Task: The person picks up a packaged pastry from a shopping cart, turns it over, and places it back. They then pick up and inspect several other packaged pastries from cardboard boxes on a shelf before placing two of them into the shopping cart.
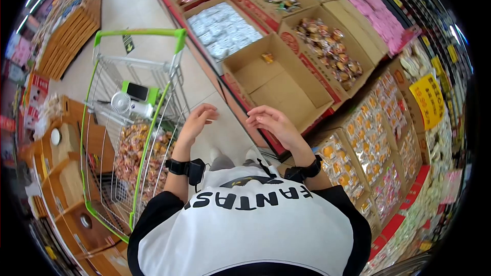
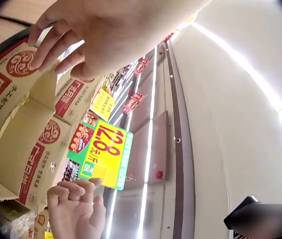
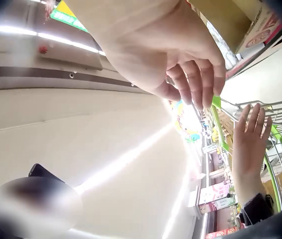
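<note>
Both hands are raised in front of the body with fingers loosely bent and nothing in them. The left hand [image 1: 197, 122] is beside the green-railed shopping cart [image 1: 179, 41]. Close to the near corner of a cardboard box [image 1: 307, 103] is the right hand [image 1: 274, 124]; the box has one small wrapped item [image 1: 267, 58] inside. In the left wrist view, the left hand [image 2: 101, 37] hangs at the top and the right hand [image 2: 76, 209] shows below. The right wrist view shows the right hand [image 3: 168, 52] with fingers drooping, apart from the left hand [image 3: 250, 149].
In the cart lie many wrapped snacks [image 1: 138, 148], a white fan [image 1: 121, 102] and a phone [image 1: 137, 91]. Boxes of white packets [image 1: 222, 28] and brown wrapped goods [image 1: 327, 48] adjoin the cardboard box. Packaged orange goods [image 1: 340, 166] fill a bin at right. Wooden shelving [image 1: 66, 174] stands left.
</note>
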### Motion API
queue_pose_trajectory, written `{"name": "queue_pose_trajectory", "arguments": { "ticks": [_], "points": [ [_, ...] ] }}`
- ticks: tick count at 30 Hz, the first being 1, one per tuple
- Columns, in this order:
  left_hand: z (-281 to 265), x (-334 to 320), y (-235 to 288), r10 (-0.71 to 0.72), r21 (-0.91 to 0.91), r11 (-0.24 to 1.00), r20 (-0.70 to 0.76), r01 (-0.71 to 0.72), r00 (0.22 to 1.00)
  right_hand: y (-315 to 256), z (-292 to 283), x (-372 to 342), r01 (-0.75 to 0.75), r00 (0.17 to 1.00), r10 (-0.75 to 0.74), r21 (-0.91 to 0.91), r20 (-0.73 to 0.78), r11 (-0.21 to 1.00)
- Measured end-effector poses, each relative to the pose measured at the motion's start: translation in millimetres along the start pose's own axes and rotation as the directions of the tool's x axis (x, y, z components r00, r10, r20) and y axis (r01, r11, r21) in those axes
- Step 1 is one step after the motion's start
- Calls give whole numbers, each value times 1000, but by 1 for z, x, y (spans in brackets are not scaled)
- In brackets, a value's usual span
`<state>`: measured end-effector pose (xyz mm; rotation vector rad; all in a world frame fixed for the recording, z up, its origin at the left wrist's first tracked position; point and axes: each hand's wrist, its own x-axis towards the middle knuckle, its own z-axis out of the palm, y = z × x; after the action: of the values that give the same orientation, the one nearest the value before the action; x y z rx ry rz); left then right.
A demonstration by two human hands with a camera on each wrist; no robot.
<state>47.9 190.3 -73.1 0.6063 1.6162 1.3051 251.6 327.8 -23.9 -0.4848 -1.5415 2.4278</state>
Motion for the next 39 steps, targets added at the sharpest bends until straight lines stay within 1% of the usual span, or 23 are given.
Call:
{"name": "queue_pose_trajectory", "arguments": {
  "ticks": [2,4,6,7,11,13,16,18,19,22,26,29,31,32,34,36,39],
  "points": [
    [20,10,10,-15,33,999,65,13,998,-5,-13,-11,35,998,-35,11,-49,999],
    [35,19,20,-1,122,992,178,-21,984,-8,-24,-18,74,993,-72,19,-94,997],
    [42,31,27,7,153,987,246,-46,969,-6,-31,-23,130,981,-120,58,-150,990],
    [45,38,31,14,167,984,294,-66,956,-7,-33,-25,155,974,-142,62,-176,986],
    [53,68,44,36,221,966,400,-134,916,-6,-32,-31,204,922,-182,28,-342,979],
    [56,85,46,42,203,967,461,-151,886,-9,-32,-33,226,888,-202,9,-413,974],
    [63,100,51,63,157,973,527,-170,848,-12,-31,-35,236,846,-236,-62,-478,970],
    [64,113,50,96,112,974,589,-198,803,-13,-32,-33,242,806,-259,-102,-533,965],
    [65,116,50,135,57,977,587,-207,798,-13,-32,-31,242,797,-259,-104,-546,965],
    [60,125,57,92,100,977,608,-191,789,-17,-30,-24,225,756,-247,-114,-607,968],
    [51,143,55,101,54,983,648,-178,755,-22,-32,-18,235,703,-287,-169,-651,957],
    [51,147,60,131,60,973,648,-222,750,-28,-36,-15,238,671,-313,-205,-672,950],
    [52,149,61,192,-20,972,641,-234,743,-33,-40,-15,252,642,-354,-249,-680,935],
    [53,149,62,192,-22,972,645,-233,740,-36,-41,-15,251,638,-355,-251,-683,935],
    [56,151,66,218,-60,970,654,-237,725,-44,-42,-14,250,583,-382,-290,-717,924],
    [58,153,69,224,-58,967,659,-249,718,-50,-46,-16,247,571,-393,-306,-721,920],
    [59,164,72,244,-50,957,667,-285,704,-62,-50,-17,240,515,-442,-372,-734,897]
  ]
}}
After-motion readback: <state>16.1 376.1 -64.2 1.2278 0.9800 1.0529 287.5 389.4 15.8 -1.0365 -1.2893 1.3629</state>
